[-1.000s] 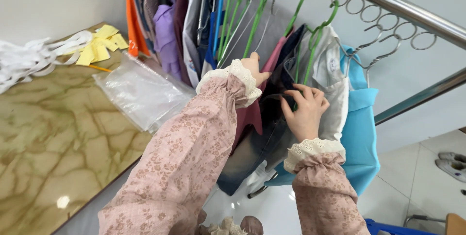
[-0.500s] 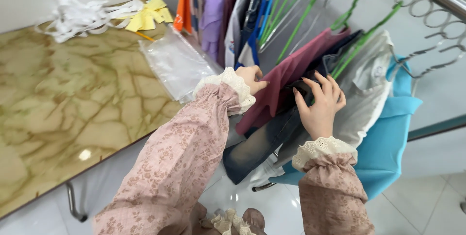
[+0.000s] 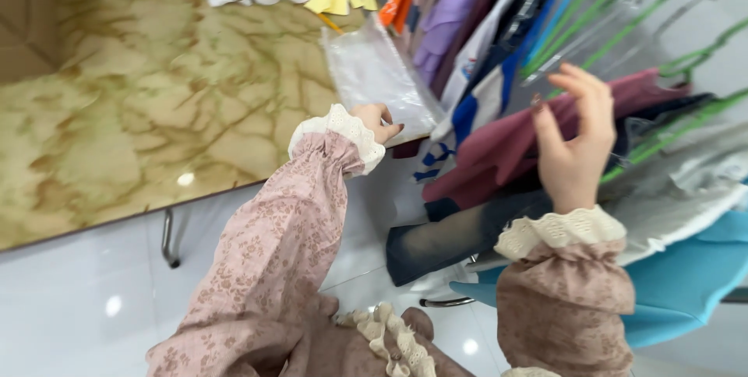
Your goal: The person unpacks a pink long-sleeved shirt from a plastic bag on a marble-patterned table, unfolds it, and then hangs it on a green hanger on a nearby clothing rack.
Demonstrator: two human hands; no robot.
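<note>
Marbled bench (image 3: 117, 112) carries a clear bag (image 3: 374, 77) just ahead of my left hand (image 3: 378, 121), fingers curled touching its near edge; right hand (image 3: 573, 143) hangs spread, empty.

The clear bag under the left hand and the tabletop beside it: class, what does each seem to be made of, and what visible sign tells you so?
The clear flat bag looks like thin glossy plastic film: see-through, crinkled, with white glare. The yellow-brown veined tabletop looks like polished marble or a marble-pattern laminate: dark veins and sharp light reflections; which one cannot be told. The left hand rests at the bag's edge.
</note>
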